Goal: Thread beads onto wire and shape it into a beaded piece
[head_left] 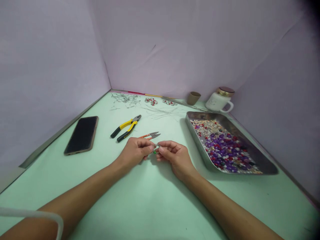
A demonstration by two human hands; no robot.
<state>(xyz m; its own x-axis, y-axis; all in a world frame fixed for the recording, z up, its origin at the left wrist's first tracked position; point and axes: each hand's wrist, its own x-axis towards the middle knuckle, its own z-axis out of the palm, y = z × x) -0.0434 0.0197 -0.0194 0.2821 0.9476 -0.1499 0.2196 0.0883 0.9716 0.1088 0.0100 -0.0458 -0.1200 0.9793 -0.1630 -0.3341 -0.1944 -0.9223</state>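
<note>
Between my fingertips is a small beaded piece [156,146] with clear beads and a green one; its finer parts are hidden by the fingers. My left hand [138,150] pinches it from the left, and my right hand [176,156] pinches it from the right. Both hands are closed just above the table. Right behind them lie small thread snips [150,135] with orange handles, their blades pointing right. Yellow and black pliers [126,127] rest behind my left hand.
A metal tray [200,146] of mixed beads sits at right. A phone [82,135] lies at left. At the back are wire scraps [125,99], loose wires [162,112], beaded pieces [151,101], a brown cup [193,98] and a lidded white mug [218,101]. Pale walls enclose the table.
</note>
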